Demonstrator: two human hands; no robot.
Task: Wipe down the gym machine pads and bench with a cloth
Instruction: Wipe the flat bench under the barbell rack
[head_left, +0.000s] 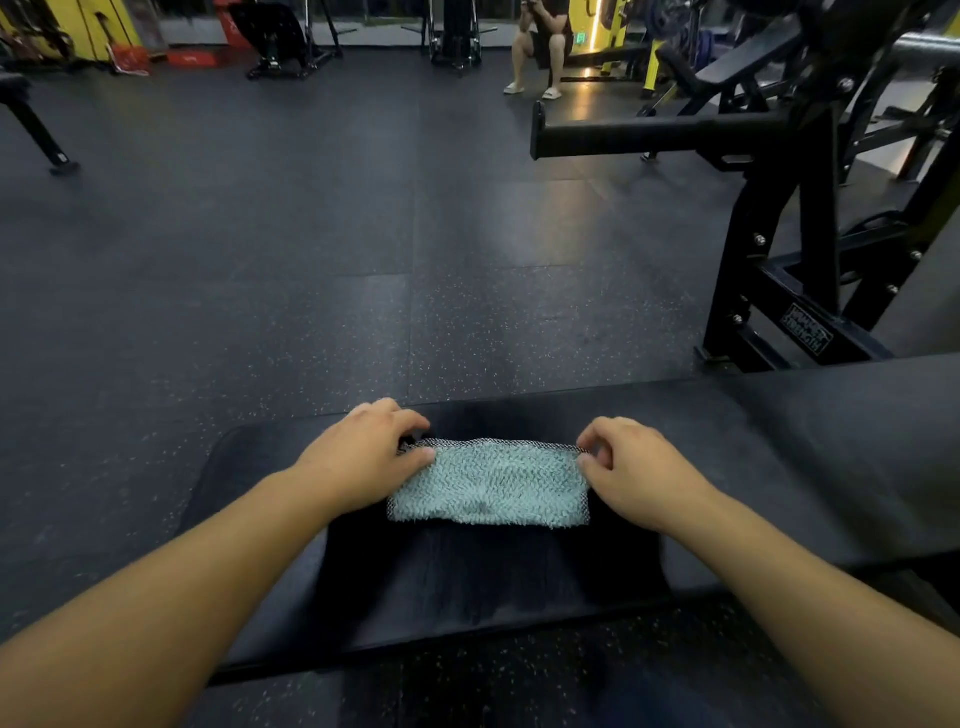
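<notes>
— Both forearms reached in from the bottom edge, bare, running up toward the middle. What were they over?

— Over the black padded worktop (779, 467), which crossed the lower half of the view. A pale green cloth (488, 486) with a dark mesh edge lay flat on it, between the two hands.

— And where did it lie against the fingers?

— The left hand (358, 457) was at the cloth's far left corner, its fingers (410, 418) curled over the far edge and the thumb pressed on top, so the corner was pinched between them. The right hand (634, 462) mirrored it at the far right corner, fingertips and thumb closed together on the mesh edge. The near edge of the cloth lay loose on the pad, touched by neither hand.

— Was the cloth lifted?

— Not that I could tell; it looked to rest on the pad, folded into a long strip.

— What else was about?

— A black steel machine frame (769, 249) stood to the right, with a bar pointing left. Dark speckled rubber floor (260, 260) spread beyond the pad. Far off, a person (543, 47) squatted near yellow equipment, and another bench's leg (41, 140) showed at the left.
</notes>
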